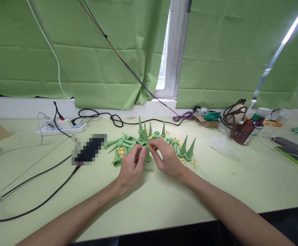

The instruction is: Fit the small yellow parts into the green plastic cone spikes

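My left hand [132, 165] is closed, thumb against the curled fingers, around what looks like a green plastic spike, mostly hidden. Its fingertips almost meet those of my right hand [168, 159], which pinches a small yellow plastic piece [149, 147]. Between and behind the hands, green cone-shaped spikes are heaped on the table, some lying, some upright on their caps. One lying spike [116, 160] shows its open end by my left hand. Two upright spikes [190, 150] stand right of my right hand, with a yellow T-shaped piece [195, 163] beside them.
A pixelated dark device [91, 150] with a black cable lies at the left. Behind it sits a white power strip [64, 127]. Toward the right are a clear plastic bag [223, 145], a dark red bottle [248, 131] and a small cardboard box [206, 122]. Green curtains [107, 68] hang behind.
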Motion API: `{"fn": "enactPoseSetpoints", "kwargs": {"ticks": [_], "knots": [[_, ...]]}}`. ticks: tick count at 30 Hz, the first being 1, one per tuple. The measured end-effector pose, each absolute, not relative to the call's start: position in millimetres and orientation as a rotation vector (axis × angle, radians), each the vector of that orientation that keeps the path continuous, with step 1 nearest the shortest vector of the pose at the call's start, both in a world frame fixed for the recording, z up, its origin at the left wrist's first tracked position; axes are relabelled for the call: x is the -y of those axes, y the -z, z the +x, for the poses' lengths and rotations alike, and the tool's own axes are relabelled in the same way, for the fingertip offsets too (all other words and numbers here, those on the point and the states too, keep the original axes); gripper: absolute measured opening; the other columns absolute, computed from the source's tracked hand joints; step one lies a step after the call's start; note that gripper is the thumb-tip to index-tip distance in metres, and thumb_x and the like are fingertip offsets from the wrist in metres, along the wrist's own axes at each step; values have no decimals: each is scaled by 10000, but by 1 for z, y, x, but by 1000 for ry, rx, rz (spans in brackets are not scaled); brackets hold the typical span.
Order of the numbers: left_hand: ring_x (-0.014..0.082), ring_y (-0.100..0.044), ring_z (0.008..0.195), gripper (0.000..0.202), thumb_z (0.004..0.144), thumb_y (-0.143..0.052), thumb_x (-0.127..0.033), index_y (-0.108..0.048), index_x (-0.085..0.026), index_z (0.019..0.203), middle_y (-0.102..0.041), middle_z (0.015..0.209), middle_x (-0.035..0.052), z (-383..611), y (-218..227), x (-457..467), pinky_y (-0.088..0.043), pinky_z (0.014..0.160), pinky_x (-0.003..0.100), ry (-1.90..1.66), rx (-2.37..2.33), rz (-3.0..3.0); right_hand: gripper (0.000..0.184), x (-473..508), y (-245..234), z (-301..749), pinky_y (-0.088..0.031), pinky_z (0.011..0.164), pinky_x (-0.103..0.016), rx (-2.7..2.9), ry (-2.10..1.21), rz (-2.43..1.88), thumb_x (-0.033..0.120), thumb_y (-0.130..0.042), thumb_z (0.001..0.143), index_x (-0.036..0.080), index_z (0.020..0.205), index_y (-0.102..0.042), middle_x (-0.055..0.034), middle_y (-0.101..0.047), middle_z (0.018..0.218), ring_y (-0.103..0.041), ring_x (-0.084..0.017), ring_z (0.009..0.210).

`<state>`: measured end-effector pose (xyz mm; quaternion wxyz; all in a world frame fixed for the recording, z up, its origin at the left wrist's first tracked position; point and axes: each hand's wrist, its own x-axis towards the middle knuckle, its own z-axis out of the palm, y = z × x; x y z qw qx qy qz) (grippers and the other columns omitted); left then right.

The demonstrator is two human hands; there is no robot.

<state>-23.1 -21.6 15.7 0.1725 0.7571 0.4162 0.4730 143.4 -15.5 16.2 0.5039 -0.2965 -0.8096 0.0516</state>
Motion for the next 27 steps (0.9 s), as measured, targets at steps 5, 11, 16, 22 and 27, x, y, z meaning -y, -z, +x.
{"fn": "enactPoseSetpoints", "kwargs": {"ticks": [5,11,16,22,27], "knots": [[114,-470,534,254,1004,-379,-360,-474,-203,828,-531,648,-26,-23,-18,21,-374,527,246,-1345,-1229,2143,222,22,-15,137,-527,815,-328,1988,-154,-642,100,-408,981,217,1141,-509,-71,-593,1015,-581,-175,936],[102,-447,523,248,1003,-396,-317,-469,-198,798,-510,643,-34,-23,-15,18,-358,525,242,-1362,-1201,2171,195,20,-14,139,-538,775,-341,1939,-151,-644,135,-427,991,213,1131,-539,-87,-602,1023,-588,-189,902],[91,-428,514,239,1003,-405,-311,-469,-196,804,-497,643,-42,-23,-12,17,-356,522,234,-1394,-1156,2145,152,16,-11,139,-532,741,-336,1909,-166,-647,183,-456,997,217,1107,-555,-75,-619,965,-590,-183,840],[85,-440,506,231,993,-426,-323,-475,-195,807,-504,637,-43,-24,-12,16,-348,495,223,-1381,-1159,2142,119,13,-11,143,-505,704,-318,1912,-128,-676,218,-452,1004,210,1013,-571,-58,-616,872,-577,-175,782],[61,-439,458,151,957,-494,-354,-472,-207,929,-544,753,-39,-23,-16,16,-314,439,210,-1415,-1247,2061,110,6,-12,151,-482,697,-300,1852,-83,-748,212,-469,996,202,969,-574,-52,-623,867,-570,-167,775]]}}
